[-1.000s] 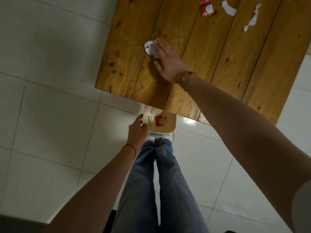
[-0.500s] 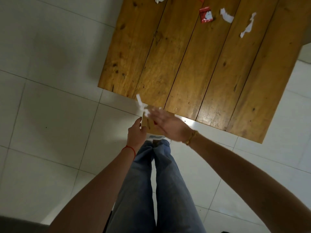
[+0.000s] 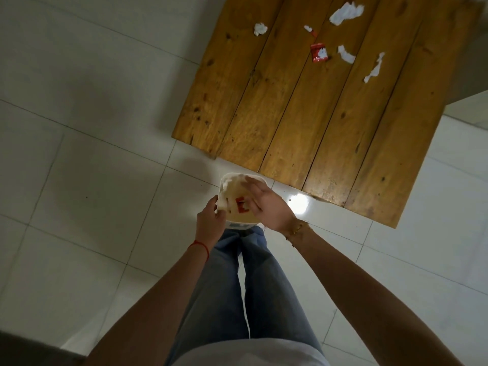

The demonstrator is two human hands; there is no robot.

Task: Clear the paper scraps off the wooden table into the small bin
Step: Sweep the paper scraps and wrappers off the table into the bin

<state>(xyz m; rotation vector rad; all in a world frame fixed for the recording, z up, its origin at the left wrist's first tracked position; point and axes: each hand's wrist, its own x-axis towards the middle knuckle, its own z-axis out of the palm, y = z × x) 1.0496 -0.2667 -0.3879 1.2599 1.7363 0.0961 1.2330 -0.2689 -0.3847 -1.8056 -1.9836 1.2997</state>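
The small bin (image 3: 235, 180), white-rimmed with a tan inside, hangs below the near edge of the wooden table (image 3: 303, 122). My left hand (image 3: 210, 220) grips its left rim. My right hand (image 3: 266, 204) lies over the bin's opening with fingers spread, holding nothing I can see. Inside the bin lie white paper (image 3: 224, 200) and a red scrap (image 3: 241, 204). On the far part of the table remain a crumpled white scrap (image 3: 260, 29), a red wrapper (image 3: 319, 53), a small red-and-white bit (image 3: 309, 29) and several white strips (image 3: 346, 54).
White floor tiles (image 3: 92, 167) surround the table on the left and right. My legs in blue jeans (image 3: 237, 286) stand straight below the bin. A bright light reflection (image 3: 298, 203) shines on the floor beside my right hand.
My right hand swept a white scrap from the table over the near edge and into the bin, and now rests above the opening. The bin has come out from under the table edge.
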